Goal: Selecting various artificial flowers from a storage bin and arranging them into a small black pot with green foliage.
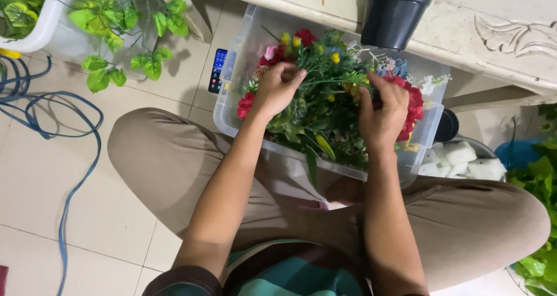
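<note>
Inside clear plastic tub (pixel 238 58), both hands, left (pixel 277 87) and right (pixel 383 113), curled around leafy, glossy artificial flowers (pixel 322 99).

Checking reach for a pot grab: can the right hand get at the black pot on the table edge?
Probably yes: the right hand sits among the flowers just below the black pot, nothing between them.

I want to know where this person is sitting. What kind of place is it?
Probably a home corner used for flower crafts: a tiled floor, a clear bin of flowers, and a black pot on a carved table.
</note>
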